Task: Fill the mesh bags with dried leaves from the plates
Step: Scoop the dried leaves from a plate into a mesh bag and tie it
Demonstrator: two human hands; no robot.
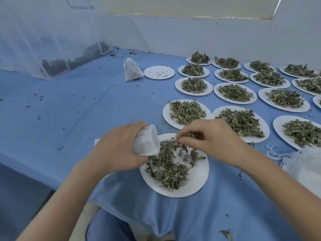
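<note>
Nearest the lens, the left hand [119, 148] is gripping a white mesh bag [146, 142], mouth tilted toward the plate [196, 180] low in the centre. Just right of it, the right hand [213, 136] is pinching dried leaves [166, 164] with curled fingers [186, 141] above that plate. Further right, more leaf-filled plates [241, 121] are sitting across the blue tabletop [78, 108], reaching the upper right.

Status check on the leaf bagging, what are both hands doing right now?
Left hand holds mesh bag open over near plate. Right hand pinches dried leaves at bag mouth. One filled bag stands beyond. Nothing blocking.
</note>
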